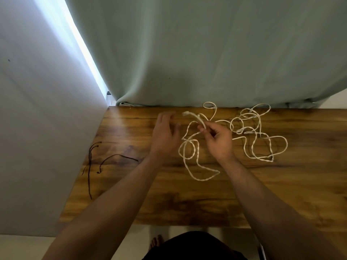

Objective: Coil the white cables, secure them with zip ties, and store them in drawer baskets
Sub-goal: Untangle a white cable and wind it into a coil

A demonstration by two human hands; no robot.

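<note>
Forearms (pixel 112 203) reach from the bottom of the frame over the wooden table (pixel 187 212). On it, just right of centre, the cable (pixel 198 167) lies in loose loops, white and twisted like a rope. Above these loops the right hand (pixel 219 141) pinches the cable near its end between thumb and fingers, and the plug (pixel 186 113) points to the upper left. The left hand (pixel 165 135) hovers just beside it, fingers relaxed and spread, holding nothing; it is blurred. Further right lies a tangle (pixel 261 139) of more white cable, reaching the far edge. At the left edge lie thin dark strands (pixel 90 166), maybe zip ties; I cannot tell. Behind hangs a curtain (pixel 206 53). I judge the cable light, soft and springy: loops will want to open, so hold near the plug and gather each turn into the other hand.
</note>
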